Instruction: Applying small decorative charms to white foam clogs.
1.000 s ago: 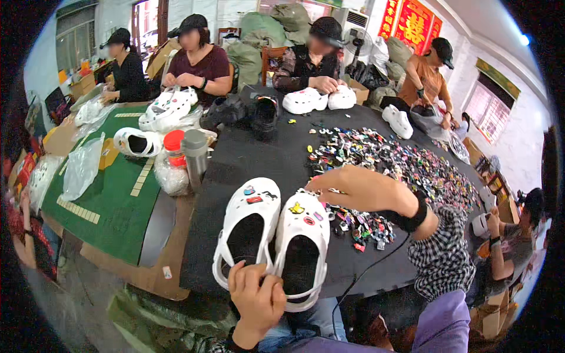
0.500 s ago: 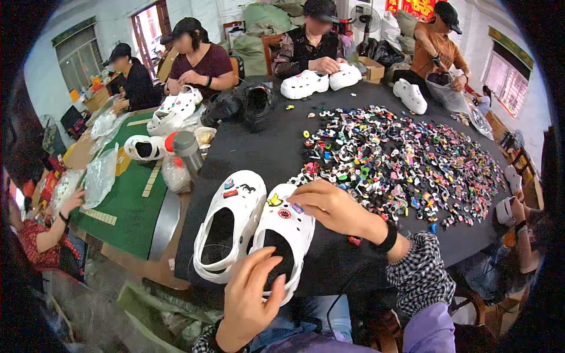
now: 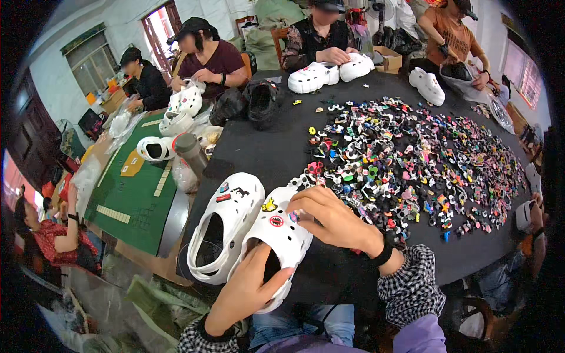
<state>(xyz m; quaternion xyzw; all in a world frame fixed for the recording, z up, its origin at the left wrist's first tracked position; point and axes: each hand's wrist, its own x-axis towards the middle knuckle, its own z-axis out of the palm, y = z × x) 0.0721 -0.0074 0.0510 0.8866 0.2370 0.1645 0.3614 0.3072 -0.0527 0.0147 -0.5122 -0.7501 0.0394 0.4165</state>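
Two white clogs stand side by side in front of me. On the left clog (image 3: 197, 241), several shoe charms sit in the toe holes. The right clog (image 3: 282, 241) carries a yellow charm (image 3: 269, 204), a round red charm with a toothed mouth (image 3: 276, 221) and a small blue-and-pink charm (image 3: 293, 217). My left hand (image 3: 250, 288) has its fingers inside the right clog's opening and its thumb on the outer side, gripping it. My right hand (image 3: 332, 220) curls over the same clog's toe, fingertips at the blue-and-pink charm, partly covering the holes there.
A large heap of loose charms (image 3: 412, 170) covers the right of the black table (image 3: 253, 156). Black shoes (image 3: 259, 100), a grey-lidded bottle (image 3: 191, 152) and a green mat (image 3: 126, 203) lie to the left. Several co-workers sit around, some handling white clogs (image 3: 313, 76).
My left hand has moved from above the right clog's heel, its fingers now down inside the opening. My right hand stays at the toe; the clog has tilted slightly.
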